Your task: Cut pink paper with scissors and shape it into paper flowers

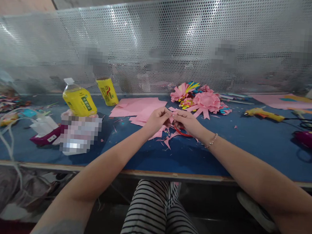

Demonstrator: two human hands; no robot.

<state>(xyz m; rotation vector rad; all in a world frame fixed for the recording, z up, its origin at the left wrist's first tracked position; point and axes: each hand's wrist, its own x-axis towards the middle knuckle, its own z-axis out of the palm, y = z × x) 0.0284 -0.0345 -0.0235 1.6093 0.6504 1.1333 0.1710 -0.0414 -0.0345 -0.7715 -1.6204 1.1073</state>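
My left hand (157, 119) and my right hand (188, 122) meet over the blue table (169, 157), both pinching a small pink paper piece (173, 114) between their fingertips. Red-handled scissors (183, 133) lie on the table just under my right hand. Pink paper scraps (167, 139) are scattered below the hands. Loose pink paper sheets (139, 107) lie just behind my left hand. A cluster of finished pink paper flowers (202, 100) sits behind my right hand.
A yellow drink bottle (79, 100) and a yellow pouch (107, 91) stand at the left, near a tissue box (44, 130). A yellow glue gun (264, 114) lies at the right. A perforated metal screen (160, 49) walls the table's back edge.
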